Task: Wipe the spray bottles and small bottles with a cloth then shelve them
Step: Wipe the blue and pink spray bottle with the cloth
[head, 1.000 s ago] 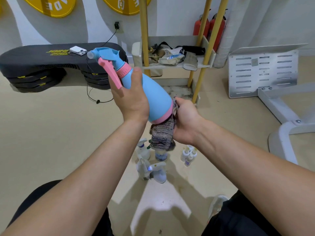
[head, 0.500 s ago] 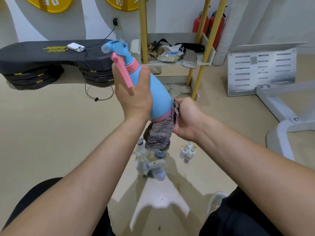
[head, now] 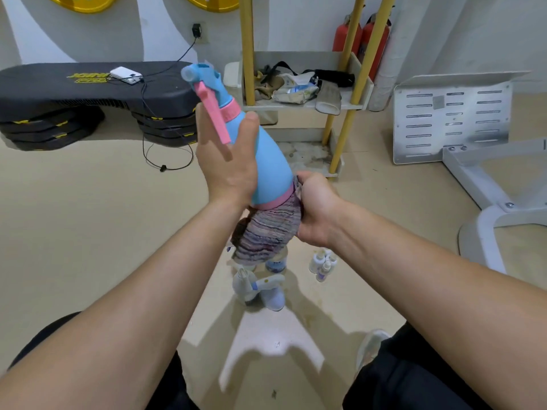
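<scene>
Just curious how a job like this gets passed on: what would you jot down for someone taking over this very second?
Left hand: grips the upper body of the blue spray bottle, which is tilted in the air.
Right hand: holds the striped cloth wrapped round the bottle's base.
On the floor below: white spray bottles and a cluster of small bottles.
Done: no bottle visible on the shelf yet.
Left: finish wiping this bottle, wipe the rest, shelve them all.
</scene>
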